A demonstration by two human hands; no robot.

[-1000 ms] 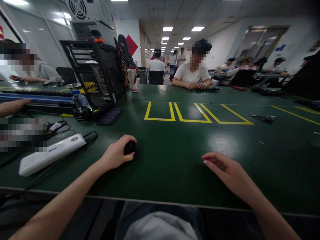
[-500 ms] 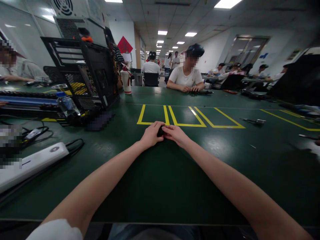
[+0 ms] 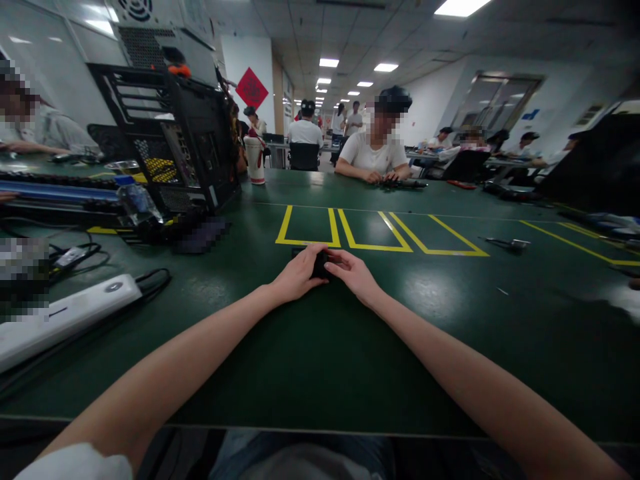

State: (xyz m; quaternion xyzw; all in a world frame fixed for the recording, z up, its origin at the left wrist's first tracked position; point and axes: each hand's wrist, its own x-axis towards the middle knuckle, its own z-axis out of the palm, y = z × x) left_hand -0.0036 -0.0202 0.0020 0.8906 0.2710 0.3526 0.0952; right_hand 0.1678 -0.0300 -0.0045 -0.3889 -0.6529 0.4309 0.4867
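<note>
Between my hands, just above or on the green table (image 3: 320, 360), is a small black blocky object (image 3: 319, 265); its kind is hard to make out because fingers cover much of it. My left hand (image 3: 299, 272) wraps round its left side, thumb at the near edge and fingers over the top. From the right, my right hand (image 3: 354, 273) pinches the object with thumb and fingertips. Both hands are closed on it, close to the yellow tape outlines (image 3: 305, 243) on the tabletop.
At the left stand a black computer case (image 3: 185, 140), a water bottle (image 3: 136, 200) and a white power strip (image 3: 75, 313) with cables. A paper cup (image 3: 255, 160) is farther back. A dark-handled tool (image 3: 507, 243) lies right. Across the table sits a person (image 3: 375, 143).
My left hand has shifted slightly left and down, and more of the black object shows between my hands. The camera view has moved a little.
</note>
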